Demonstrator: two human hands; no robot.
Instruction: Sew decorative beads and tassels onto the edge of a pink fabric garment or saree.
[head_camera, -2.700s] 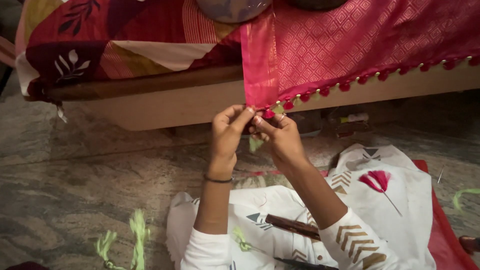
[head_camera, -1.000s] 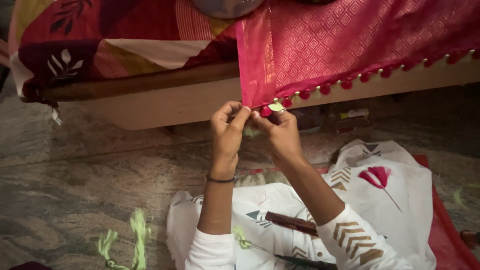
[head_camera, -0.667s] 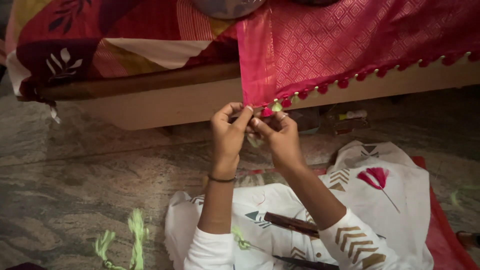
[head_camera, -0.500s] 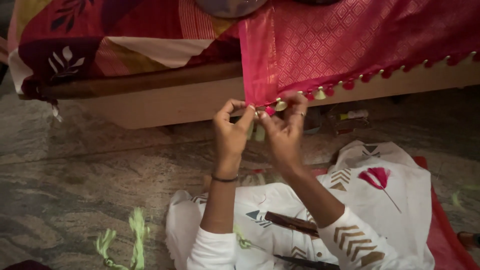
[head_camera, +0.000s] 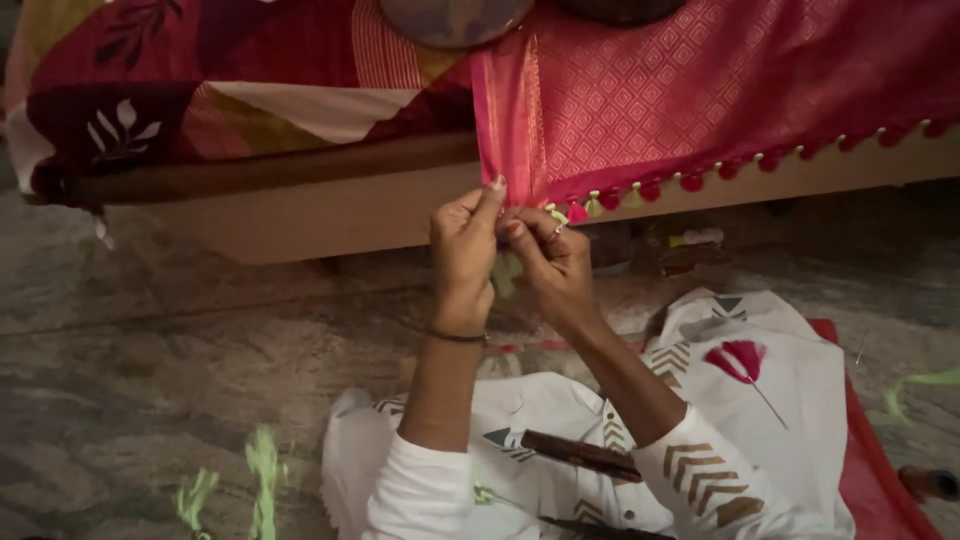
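Left hand (head_camera: 462, 255) and right hand (head_camera: 548, 262), raised together at the lower edge of the pink patterned cloth (head_camera: 700, 95), where its folded border strip hangs over the bed's front rail (head_camera: 330, 205). Left thumb and forefinger are pressed together on the cloth's hem; the right fingertips are pinched close beside them, just under the hem, apparently on pale green thread (head_camera: 508, 272) that shows between the two palms. What exactly the right fingers grip is hidden.

The row of small red and green tassels (head_camera: 690, 182) runs rightward along the hem from the hands. To do this step well, the left pinch should probably keep the hem taut and flat while the right draws the thread snug against the edge, so the new tassel sits level and evenly spaced with its neighbours.

Loose green thread scraps (head_camera: 262, 470) lie on the floor near the lower left.

Compared with half a second earlier, the hands have shifted slightly left along the hem and the left forefinger now points upward against the border strip; cloth and scraps are unchanged.
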